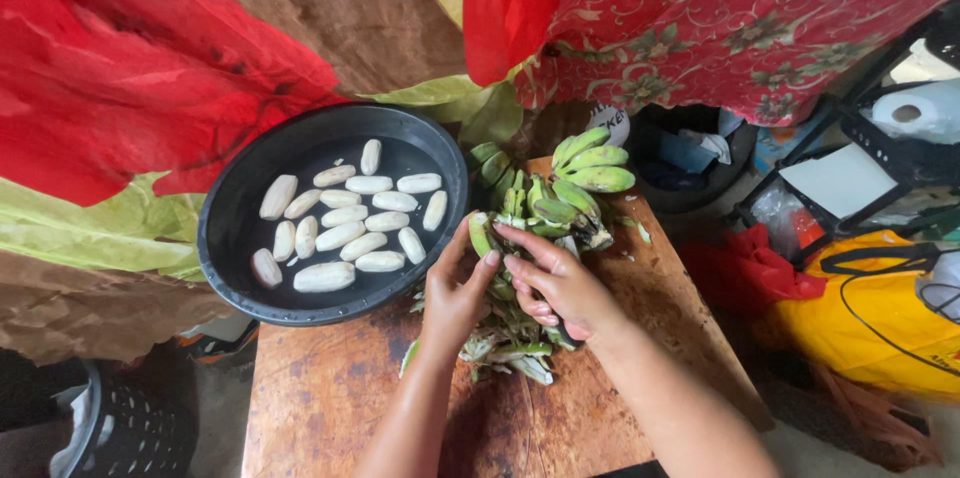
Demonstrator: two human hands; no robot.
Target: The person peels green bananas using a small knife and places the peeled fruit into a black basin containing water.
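My left hand (455, 296) and my right hand (558, 283) meet over a small green banana (482, 233), both gripping it above a wooden table (330, 388). Under and below the hands lies a heap of green peels (510, 348). Just beyond the hands sits a bunch of unpeeled green bananas (580, 183). To the left stands a black round basin (225, 238) holding several peeled whitish bananas (345, 218). Whether the right hand also holds a tool is hidden.
Red and floral cloth (720, 18) hangs across the back. A dark bucket (690, 153) stands behind the table. At right are a yellow bag (860, 318), red plastic (745, 273) and a black rack with a paper roll (915, 113). A black basket (130, 428) stands lower left.
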